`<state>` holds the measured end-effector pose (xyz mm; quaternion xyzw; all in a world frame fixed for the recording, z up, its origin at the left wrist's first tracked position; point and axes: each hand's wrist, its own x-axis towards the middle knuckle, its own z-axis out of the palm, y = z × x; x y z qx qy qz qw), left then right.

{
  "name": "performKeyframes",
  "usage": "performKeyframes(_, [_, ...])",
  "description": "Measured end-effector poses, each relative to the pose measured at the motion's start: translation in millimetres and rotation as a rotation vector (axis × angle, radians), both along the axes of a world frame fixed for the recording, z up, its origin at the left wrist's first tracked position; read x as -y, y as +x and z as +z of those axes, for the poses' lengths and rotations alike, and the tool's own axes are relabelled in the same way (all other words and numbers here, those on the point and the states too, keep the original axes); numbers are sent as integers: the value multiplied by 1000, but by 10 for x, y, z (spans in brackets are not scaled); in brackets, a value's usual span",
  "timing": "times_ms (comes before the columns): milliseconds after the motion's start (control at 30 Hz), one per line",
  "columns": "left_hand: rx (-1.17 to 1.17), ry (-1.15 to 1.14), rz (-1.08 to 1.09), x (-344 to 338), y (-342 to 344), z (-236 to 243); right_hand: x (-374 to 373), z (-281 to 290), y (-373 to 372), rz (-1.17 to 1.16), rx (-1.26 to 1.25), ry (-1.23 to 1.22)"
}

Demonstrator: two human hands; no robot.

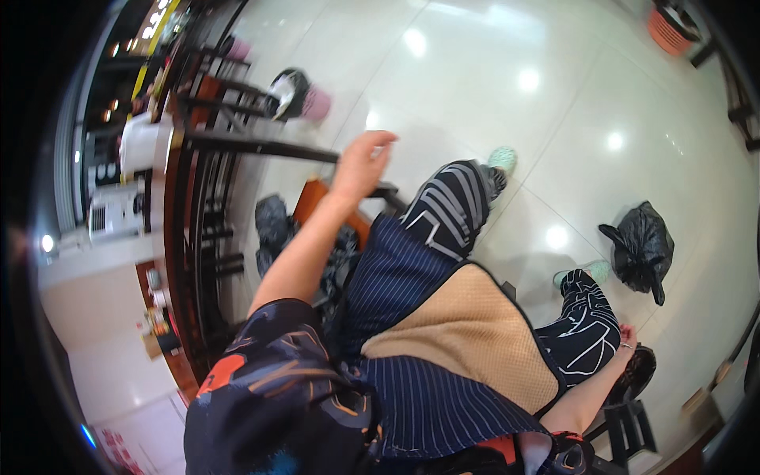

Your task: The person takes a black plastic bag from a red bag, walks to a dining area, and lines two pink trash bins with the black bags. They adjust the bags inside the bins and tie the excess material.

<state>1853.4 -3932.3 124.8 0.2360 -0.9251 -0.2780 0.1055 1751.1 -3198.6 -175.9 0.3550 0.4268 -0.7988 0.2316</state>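
Observation:
My left hand (360,168) is raised in front of me, near the dark wooden bench frame (269,147). Its fingers are slightly bent and apart from the thumb, with nothing in them. My right hand (627,336) hangs low beside my right leg, a thin bracelet at its wrist. Most of its fingers are hidden or too small to make out. A blue pinstriped apron with a tan quilted panel (475,332) covers my lap and thighs. A knotted black plastic bag (643,245) lies on the floor beyond my right foot.
More black plastic bags (273,226) are bunched beside a brown wooden seat (313,198) on the left. Pink bins with black liners, one nearer (315,103), stand past the bench. At the far right is an orange basket (671,33); a dark stool (629,427) is at lower right.

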Motion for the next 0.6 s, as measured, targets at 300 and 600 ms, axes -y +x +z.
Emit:
performKeyframes(300, [161,-286,576,683,2463,353,1485,2119,-639,-155,-177,443])
performKeyframes(600, [196,-172,304,147,2434,-124,3553,2406,-292,375,-473,526])
